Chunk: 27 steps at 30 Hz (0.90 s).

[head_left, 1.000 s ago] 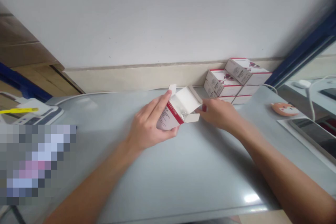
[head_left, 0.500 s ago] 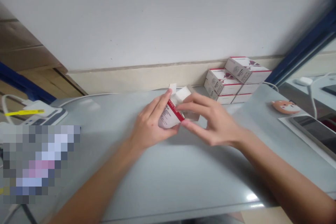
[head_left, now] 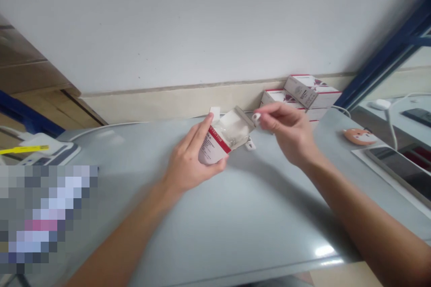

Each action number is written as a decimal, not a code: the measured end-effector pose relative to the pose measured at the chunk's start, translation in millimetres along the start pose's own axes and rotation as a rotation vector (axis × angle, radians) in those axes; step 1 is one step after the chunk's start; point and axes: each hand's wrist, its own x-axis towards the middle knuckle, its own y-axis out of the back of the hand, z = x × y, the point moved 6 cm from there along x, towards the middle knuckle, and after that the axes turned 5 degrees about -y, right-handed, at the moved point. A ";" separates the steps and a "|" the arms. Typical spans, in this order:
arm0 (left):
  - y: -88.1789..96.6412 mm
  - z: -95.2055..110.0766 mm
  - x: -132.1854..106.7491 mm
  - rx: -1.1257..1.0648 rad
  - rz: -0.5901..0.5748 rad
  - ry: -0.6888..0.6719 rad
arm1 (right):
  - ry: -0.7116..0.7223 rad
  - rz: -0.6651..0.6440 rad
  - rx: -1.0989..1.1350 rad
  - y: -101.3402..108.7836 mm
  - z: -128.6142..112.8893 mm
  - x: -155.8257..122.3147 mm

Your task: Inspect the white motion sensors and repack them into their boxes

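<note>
Smooth grey tabletop (head_left: 242,219) below, left hand (head_left: 190,154) wraps open cardboard carton (head_left: 218,141), right hand (head_left: 289,132) pinches small white piece (head_left: 256,119).

White carton (head_left: 215,150) with red band (head_left: 219,139), on pale grey-blue tabletop (head_left: 256,219)

A plain white wall (head_left: 202,22) stands behind a grey tabletop (head_left: 256,228), with a cream skirting band (head_left: 168,101) along its foot; a blue metal frame (head_left: 380,60) angles up on the right, tan wood panelling (head_left: 30,63) on the left.
</note>
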 end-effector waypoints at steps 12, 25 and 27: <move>-0.4 -1.8 -1.2 -0.007 -0.001 0.006 | -0.401 -0.291 -0.969 9.2 60.3 -2.7; -1.2 18.3 1.5 0.154 -0.049 -0.255 | 0.298 -0.367 -0.717 -23.3 -19.6 -18.1; -1.5 18.3 0.6 0.142 -0.050 -0.276 | 0.292 -0.391 -0.745 -25.3 -13.4 -19.0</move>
